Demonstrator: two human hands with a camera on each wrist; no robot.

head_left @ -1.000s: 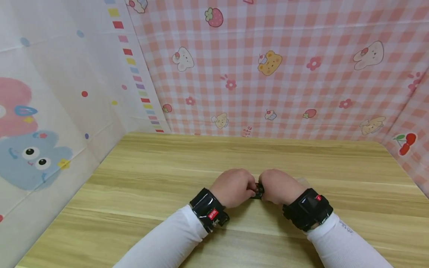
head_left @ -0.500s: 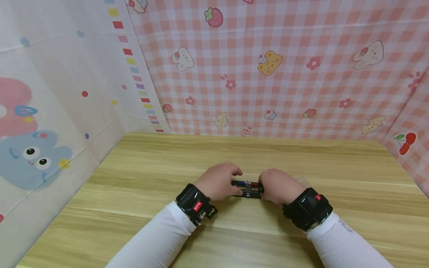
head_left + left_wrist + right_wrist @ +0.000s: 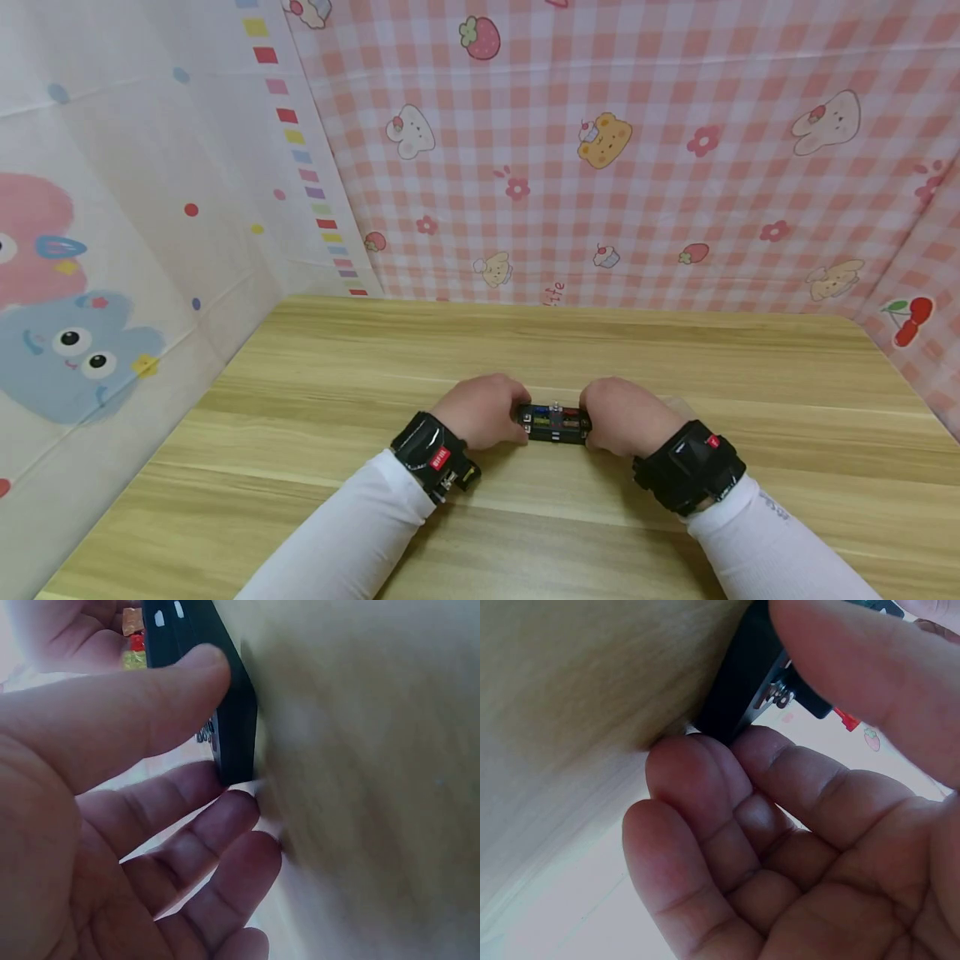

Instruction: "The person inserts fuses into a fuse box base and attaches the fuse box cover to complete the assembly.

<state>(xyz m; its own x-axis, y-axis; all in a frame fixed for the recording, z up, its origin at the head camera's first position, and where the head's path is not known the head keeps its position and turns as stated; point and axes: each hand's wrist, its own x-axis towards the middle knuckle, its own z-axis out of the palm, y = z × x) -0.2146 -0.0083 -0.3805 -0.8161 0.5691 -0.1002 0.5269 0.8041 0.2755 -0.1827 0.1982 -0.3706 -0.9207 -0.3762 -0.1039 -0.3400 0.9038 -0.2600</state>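
Observation:
A small black fuse block lies on the table, long side across, with coloured blade fuses in its top and metal screw terminals at its ends. My left hand holds the left end, thumb along the near side and fingers at the far side. My right hand grips the right end and covers part of it. In the left wrist view, the thumb presses the black side wall of the block, and orange, red and yellow fuses show beyond. The right wrist view has thumb and index finger about the block's corner.
Behind the right hand, a pale see-through piece lies on the wooden table, mostly hidden. A pink checked cloth hangs behind the table, and a white printed cloth hangs at the left.
My left hand has moved left from the block's middle, its fingers spreading on the way, and has taken the left end. More fuses show now. My right hand has stayed in place.

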